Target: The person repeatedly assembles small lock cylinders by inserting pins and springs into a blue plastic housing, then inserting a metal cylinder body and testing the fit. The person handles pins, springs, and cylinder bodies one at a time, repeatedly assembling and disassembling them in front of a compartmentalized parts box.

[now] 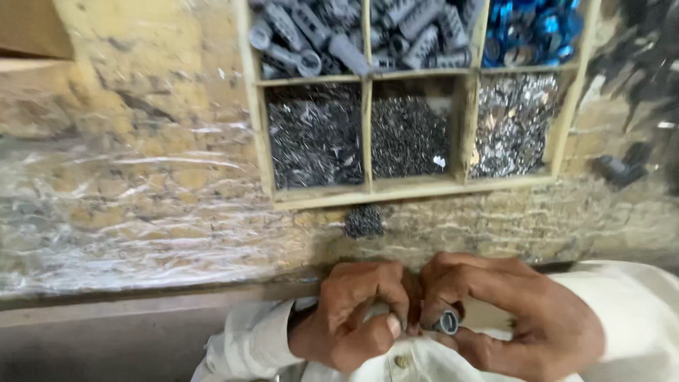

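Right hand (506,318) pinches a small grey tube (448,322) at 6 o'clock, close to the shirt | left hand (357,315) fingers closed at its tip, what they hold is hidden | best to hold tube steady, push straight | wooden tray (368,189) at 12: ridged grey tubes, tiny dark pins, shiny bits, blue rings.

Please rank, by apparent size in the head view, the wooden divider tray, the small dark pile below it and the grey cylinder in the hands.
1. Wooden divider tray
2. Small dark pile
3. Grey cylinder, though it is nearer the camera
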